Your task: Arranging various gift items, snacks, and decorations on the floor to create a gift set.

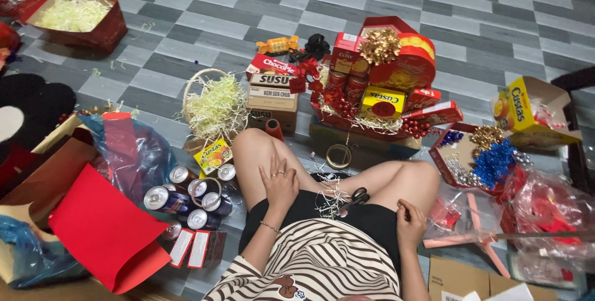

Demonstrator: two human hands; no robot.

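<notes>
Shredded pale-yellow paper fills the round wicker basket (214, 106) on the grey checked tile floor (204, 22), and more of the same crinkled straw lies in a red square box (77, 19) far left. I see my left hand (279, 183) resting flat on my bare left thigh, fingers spread and holding nothing, a thin bracelet at the wrist. My right hand (410, 219) lies on the right thigh with fingers curled in loosely; I cannot tell whether anything is pinched inside it. Black-handled scissors (356, 199) lie in my lap between the two hands, nearer the right one, on a tangle of straw strands. Just left of my knee stands a cluster of smooth metal drink cans (186, 199), tops up, beside a flat red card sheet (105, 230). Beyond my knees sits a packed gift hamper (378, 84): glossy red and yellow cartons, a frilly gold bow (379, 45), strings of shiny red beads. To its right an open tray (471, 155) holds blue and gold foil bows, with crumpled clear cellophane (545, 214) near right
</notes>
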